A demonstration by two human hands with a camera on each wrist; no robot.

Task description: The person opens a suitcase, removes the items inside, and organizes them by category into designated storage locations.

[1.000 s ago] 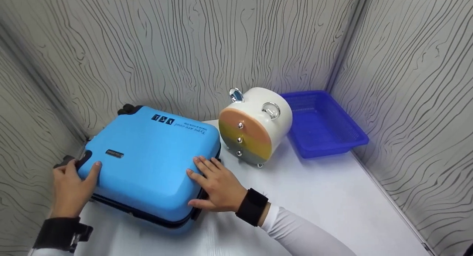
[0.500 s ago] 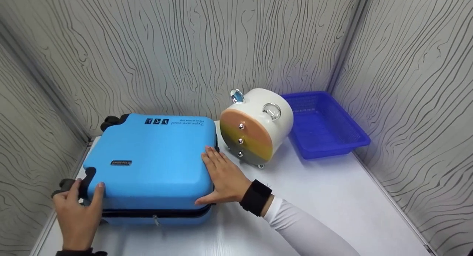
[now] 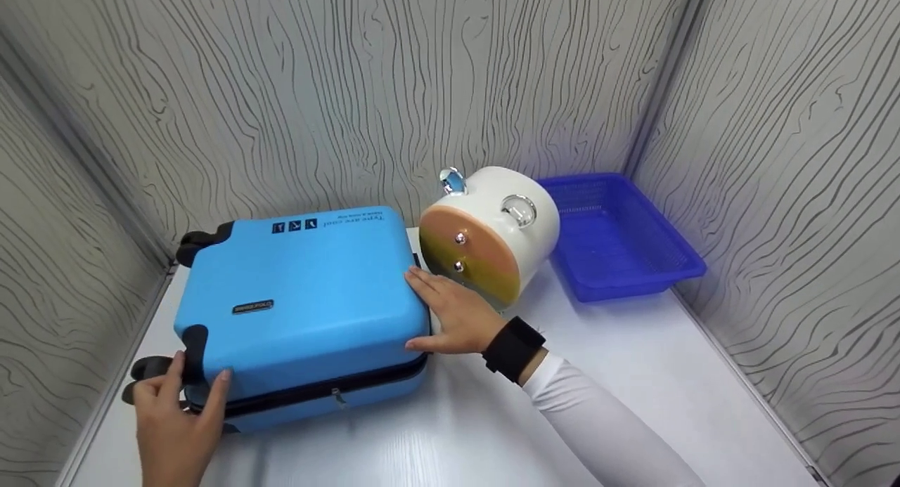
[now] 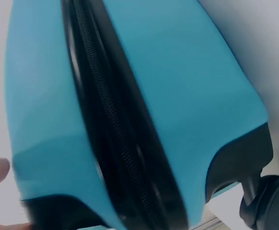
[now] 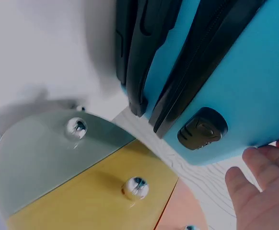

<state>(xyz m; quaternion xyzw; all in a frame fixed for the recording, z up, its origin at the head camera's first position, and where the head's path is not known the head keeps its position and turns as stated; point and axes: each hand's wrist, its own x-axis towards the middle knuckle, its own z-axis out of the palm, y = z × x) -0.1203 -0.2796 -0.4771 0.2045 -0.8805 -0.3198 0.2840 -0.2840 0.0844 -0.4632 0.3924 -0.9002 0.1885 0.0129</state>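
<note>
A light blue hard-shell suitcase (image 3: 316, 276) lies flat on the white table, black wheels (image 3: 151, 367) toward the left. Its black zip band (image 4: 106, 100) runs round the side in the left wrist view, and a zip pull (image 3: 337, 395) hangs at the front. My left hand (image 3: 176, 424) touches the near-left corner beside a wheel, thumb and fingers spread. At the opposite end, my right hand (image 3: 460, 318) rests against the edge with extended fingers. Below those fingertips in the right wrist view, a black foot (image 5: 202, 128) juts from the shell.
Close to the suitcase's right end stands a white drum-shaped box (image 3: 492, 185) with a striped front and silver knobs. Behind it, at right, sits a blue plastic basket (image 3: 601, 287). Wood-patterned walls (image 3: 337, 93) enclose the table (image 3: 562, 374).
The suitcase has turned counterclockwise, its front right end swinging away and rightward toward the drum-shaped box. My right hand has moved right and away with it; my left hand has come nearer and right.
</note>
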